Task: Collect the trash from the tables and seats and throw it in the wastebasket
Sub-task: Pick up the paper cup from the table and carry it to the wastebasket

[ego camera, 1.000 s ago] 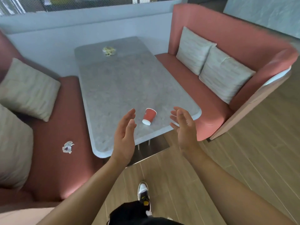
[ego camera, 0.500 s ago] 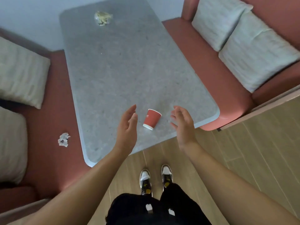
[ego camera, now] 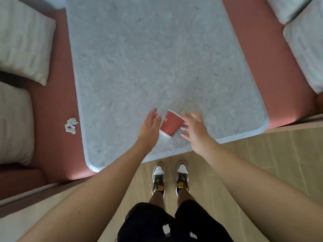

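- Upper left cushion (ego camera: 24,39): pale, ribbed fabric, lying on the red left seat (ego camera: 52,102).
- Lower left cushion (ego camera: 14,124): same fabric, just beside the first, on the same seat and cut off by the picture's edge.
- Two right cushions (ego camera: 305,53): pale, mottled, touching each other on the red right seat (ego camera: 258,70), both only partly in view.
- Floor (ego camera: 262,154): light wooden planks, running diagonally.
- Left shoe (ego camera: 158,179) and right shoe (ego camera: 182,179): white toes, black and yellow uppers, side by side on the floor, toes pointing forward.
- Shorts (ego camera: 174,224): black, with small white marks, at the bottom edge.
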The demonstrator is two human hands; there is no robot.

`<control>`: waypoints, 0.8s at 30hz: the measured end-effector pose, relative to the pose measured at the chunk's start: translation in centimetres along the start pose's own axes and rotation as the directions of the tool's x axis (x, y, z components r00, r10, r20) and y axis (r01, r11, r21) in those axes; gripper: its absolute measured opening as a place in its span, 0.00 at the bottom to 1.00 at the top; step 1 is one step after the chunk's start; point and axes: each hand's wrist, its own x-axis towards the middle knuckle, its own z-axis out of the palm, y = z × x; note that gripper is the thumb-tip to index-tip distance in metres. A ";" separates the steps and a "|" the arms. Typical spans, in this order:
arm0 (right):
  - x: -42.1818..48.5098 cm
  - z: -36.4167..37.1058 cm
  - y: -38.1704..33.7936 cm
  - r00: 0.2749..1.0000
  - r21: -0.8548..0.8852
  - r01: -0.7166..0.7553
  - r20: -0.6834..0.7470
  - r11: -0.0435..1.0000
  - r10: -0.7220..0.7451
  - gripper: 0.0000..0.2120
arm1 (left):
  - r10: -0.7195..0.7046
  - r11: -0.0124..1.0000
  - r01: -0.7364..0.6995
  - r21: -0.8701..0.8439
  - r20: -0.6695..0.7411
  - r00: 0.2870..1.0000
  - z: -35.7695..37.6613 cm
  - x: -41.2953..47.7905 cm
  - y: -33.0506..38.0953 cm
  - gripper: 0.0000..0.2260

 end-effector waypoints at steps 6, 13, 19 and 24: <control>1.0 1.5 1.0 0.998 -0.066 -0.003 0.055 0.998 0.006 0.36 | -0.106 0.993 0.109 -0.050 0.044 0.993 1.5 0.0 -0.4 0.20; 0.0 0.8 0.9 0.982 -0.225 0.111 0.174 0.968 -0.072 0.26 | -0.131 0.970 0.137 -0.199 0.042 0.990 0.9 -2.5 0.0 0.15; -3.0 2.2 -1.8 0.908 -0.260 0.305 0.368 0.916 -0.198 0.29 | -0.049 0.957 0.045 -0.285 -0.007 0.999 -1.2 -6.2 1.7 0.16; -7.0 4.1 -4.5 0.800 -0.267 0.461 0.537 0.846 -0.267 0.30 | 0.013 0.935 -0.045 -0.351 -0.093 0.996 -3.7 -10.4 3.7 0.16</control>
